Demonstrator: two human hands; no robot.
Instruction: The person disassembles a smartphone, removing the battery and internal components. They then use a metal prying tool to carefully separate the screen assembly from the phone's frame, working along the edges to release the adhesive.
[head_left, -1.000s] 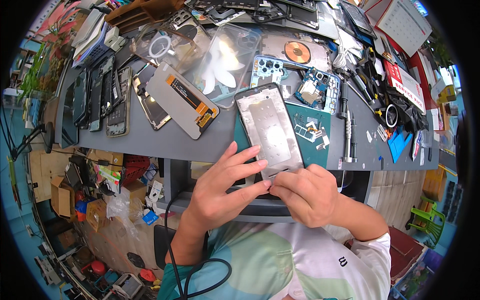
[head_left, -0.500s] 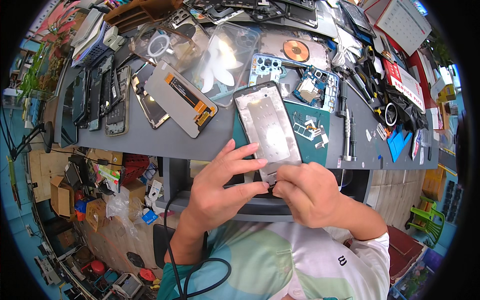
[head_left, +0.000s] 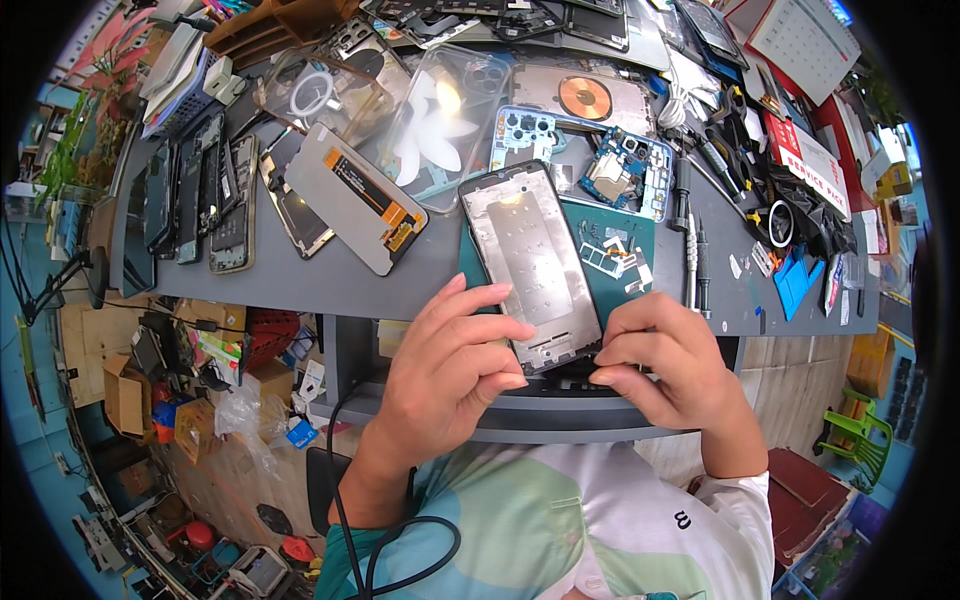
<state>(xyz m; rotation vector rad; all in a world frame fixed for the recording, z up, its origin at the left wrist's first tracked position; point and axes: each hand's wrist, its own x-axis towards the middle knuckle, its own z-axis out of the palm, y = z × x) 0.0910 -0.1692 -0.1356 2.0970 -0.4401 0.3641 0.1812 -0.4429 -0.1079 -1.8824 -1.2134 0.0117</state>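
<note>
So the biggest thing here is the grey desk (head_left: 400,295), loaded with phone parts, with a green mat (head_left: 638,226) near its front edge. Next up, the hands: the left hand (head_left: 445,355) has its fingers fairly spread, holding the phone frame (head_left: 545,265) around its lower left side, fingertips on the metal face and the thumb down by the bottom corner. The right hand (head_left: 665,365) is curled by the lower right corner, thumb and index tips almost together; can't tell if anything's pinched in there or if it's touching the frame. The frame itself sits between the two hands, metal side up, slanted over the mat with its bottom end past the desk edge. Off to its left there's a grey display panel (head_left: 335,185) with an orange flex section, and behind it a light blue housing (head_left: 515,135). A blue circuit board (head_left: 617,170) rests on that housing, a copper coil (head_left: 585,98) is farther back, and tiny loose parts (head_left: 620,262) are scattered on the mat, right of the frame.
</note>
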